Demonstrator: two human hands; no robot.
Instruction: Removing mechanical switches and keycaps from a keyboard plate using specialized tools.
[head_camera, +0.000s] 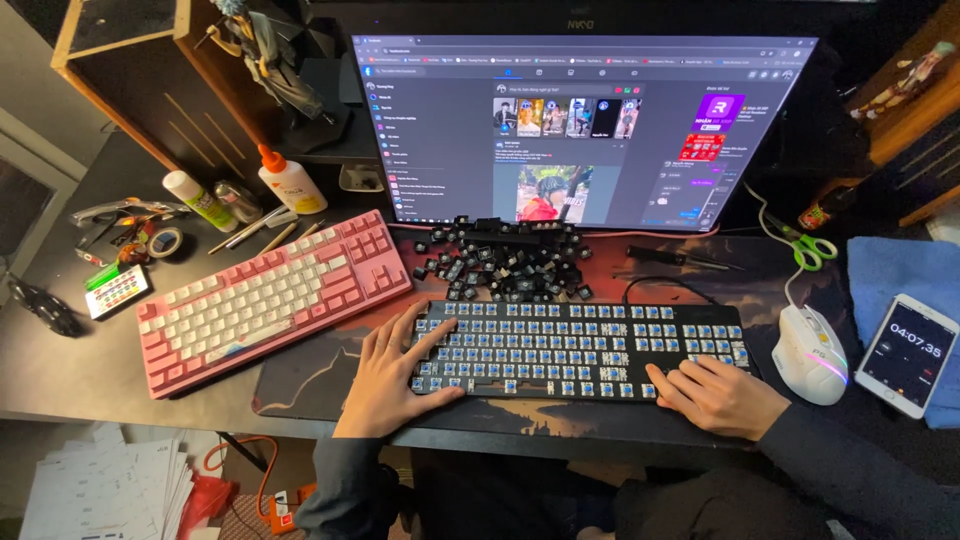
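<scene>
Keycap removal finished: left hand (392, 362) and right hand (712, 392), open and holding nothing, rest flat on the stripped keyboard (580, 348) before the loose keycaps (505, 262); cleaning would plausibly follow.

Black keyboard (580, 348), keycaps off, blue switches bare, flat on desk mat; probably corded.

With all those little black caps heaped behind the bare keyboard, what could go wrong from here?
The loose pile of black keycaps sits unboxed against the monitor's foot, so a nudge might scatter some off the mat. Both the left hand and right hand rest on the stripped keyboard, whose exposed switches could catch dust or get pressed sideways. The glue bottle beside the pink keyboard could tip.
</scene>
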